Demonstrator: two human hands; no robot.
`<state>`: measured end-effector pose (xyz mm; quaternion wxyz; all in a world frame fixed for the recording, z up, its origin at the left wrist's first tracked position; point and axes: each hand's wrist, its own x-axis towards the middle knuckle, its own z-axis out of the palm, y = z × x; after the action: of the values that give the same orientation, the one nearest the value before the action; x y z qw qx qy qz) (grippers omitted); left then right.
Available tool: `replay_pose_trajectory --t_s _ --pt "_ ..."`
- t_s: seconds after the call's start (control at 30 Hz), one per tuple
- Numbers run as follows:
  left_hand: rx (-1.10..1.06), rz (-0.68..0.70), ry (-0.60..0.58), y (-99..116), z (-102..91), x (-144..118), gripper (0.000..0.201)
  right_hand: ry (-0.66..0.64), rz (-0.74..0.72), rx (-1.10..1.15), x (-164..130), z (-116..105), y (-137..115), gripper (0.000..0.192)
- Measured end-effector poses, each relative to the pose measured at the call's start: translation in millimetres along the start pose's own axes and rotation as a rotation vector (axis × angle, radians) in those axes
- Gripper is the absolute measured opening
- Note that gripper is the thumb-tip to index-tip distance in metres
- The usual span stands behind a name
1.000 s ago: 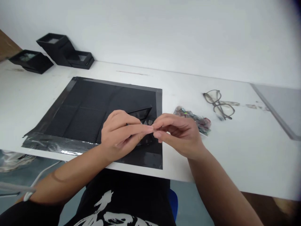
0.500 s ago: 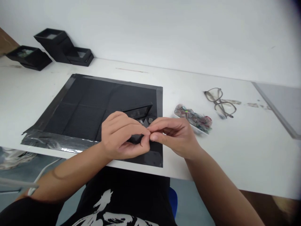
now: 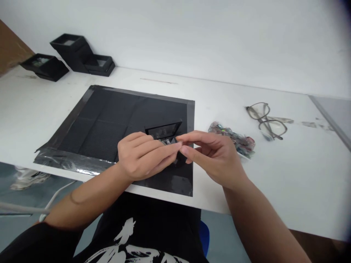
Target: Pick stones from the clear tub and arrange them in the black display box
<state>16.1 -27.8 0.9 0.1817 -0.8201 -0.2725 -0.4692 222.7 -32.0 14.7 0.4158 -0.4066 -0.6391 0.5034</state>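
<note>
My left hand and my right hand meet fingertip to fingertip over the right part of a black mat. The left fingers are pressed together, back of the hand upward, its thumb hidden below. On the right, thumb and index finger form a pinch against the left fingertips. Whatever lies between them is too small or too hidden to name. Just behind the hands stands a small black box with its see-through lid raised. A few small grey and clear pieces show at its front, partly covered by my fingers.
To the right, a white tray holds several wrapped, shiny coloured pieces, partly behind my right hand. Eyeglasses lie farther right, near a grey-edged panel. Black boxes are stacked at the back left of the white table.
My left hand has rolled over, its thumb passing out of sight and its fingers straightening. The right pinch has opened a little wider. The whole view has shifted slightly.
</note>
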Motion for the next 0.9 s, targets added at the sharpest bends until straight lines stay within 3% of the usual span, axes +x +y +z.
replay_pose_trajectory --t_s 0.3,0.63,0.8,0.9 --pt "-0.109 -0.042 0.006 1 3.8 1 0.011 -0.085 -0.013 0.253 7 3 5 0.018" --pt "-0.111 -0.036 0.025 2 7.7 -4 0.013 -0.133 -0.076 0.207 10 -1 8 0.016" --pt "-0.117 -0.071 0.007 5 10.3 -3 0.020 0.005 -0.216 0.076 11 -5 12 0.015" --pt "-0.242 -0.074 0.069 3 5.9 0 0.022 0.127 -0.416 -0.262 12 -6 15 0.015"
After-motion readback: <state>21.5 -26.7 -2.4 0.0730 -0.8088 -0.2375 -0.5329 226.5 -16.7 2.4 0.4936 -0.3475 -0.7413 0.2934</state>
